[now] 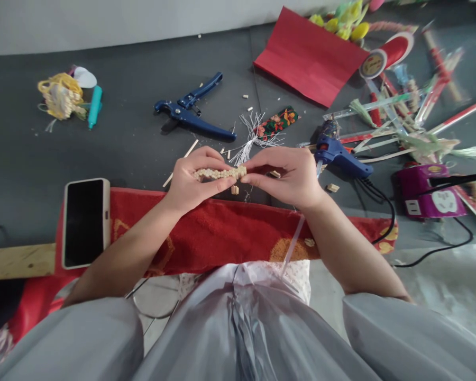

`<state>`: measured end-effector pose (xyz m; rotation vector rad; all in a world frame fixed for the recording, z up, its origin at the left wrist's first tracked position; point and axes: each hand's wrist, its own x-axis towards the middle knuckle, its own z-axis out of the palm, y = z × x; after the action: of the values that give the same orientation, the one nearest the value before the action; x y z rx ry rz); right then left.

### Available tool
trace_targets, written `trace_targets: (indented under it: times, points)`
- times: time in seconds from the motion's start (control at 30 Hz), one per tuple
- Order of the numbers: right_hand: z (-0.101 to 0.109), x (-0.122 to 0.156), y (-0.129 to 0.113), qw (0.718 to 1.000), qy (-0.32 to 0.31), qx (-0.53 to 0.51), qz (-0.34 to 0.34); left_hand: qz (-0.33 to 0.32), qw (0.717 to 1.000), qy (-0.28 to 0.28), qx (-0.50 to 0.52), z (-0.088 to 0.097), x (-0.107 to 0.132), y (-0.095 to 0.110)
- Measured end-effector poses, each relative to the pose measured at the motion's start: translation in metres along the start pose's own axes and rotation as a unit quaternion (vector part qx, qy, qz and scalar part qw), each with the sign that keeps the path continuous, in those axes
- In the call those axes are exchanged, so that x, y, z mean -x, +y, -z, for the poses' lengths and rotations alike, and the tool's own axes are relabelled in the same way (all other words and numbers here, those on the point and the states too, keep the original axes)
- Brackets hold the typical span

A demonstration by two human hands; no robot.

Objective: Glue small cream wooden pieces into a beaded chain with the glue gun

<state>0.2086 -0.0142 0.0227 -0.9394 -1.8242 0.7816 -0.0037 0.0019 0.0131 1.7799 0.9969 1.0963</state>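
Observation:
Both hands hold a short strip of small pale wooden pieces (219,173) joined side by side, above the dark grey work surface (122,137). My left hand (193,180) is closed around the strip's left part, thumb under and fingers over. My right hand (287,174) pinches its right end between thumb and fingers. A loose pale wooden bit (235,189) lies just below the strip. A blue glue gun (339,156) rests right beside my right hand.
Blue cutting pliers (192,114) lie beyond the hands, near white bristles and a flowered strip (280,121). A phone (85,221) sits on a red towel (222,233). Red folded paper (307,55), sticks, a purple power socket (432,196) and yellow cord (61,95) surround.

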Motion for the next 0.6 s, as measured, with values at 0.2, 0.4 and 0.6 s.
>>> trace_targets:
  times: [0.2, 0.4, 0.6]
  points:
    - [0.004, 0.0, 0.005, 1.0, 0.025, -0.008, -0.003, 0.171, 0.972, 0.004, 0.158, -0.005, -0.003, 0.0]
    - [0.001, -0.001, 0.005, 1.0, 0.011, 0.021, 0.018, 0.285, 0.928, -0.01, 0.24, -0.004, -0.004, 0.008]
    - [-0.004, 0.0, 0.006, 0.999, 0.023, 0.025, -0.001, 0.366, 0.882, -0.03, 0.295, -0.005, -0.003, 0.007]
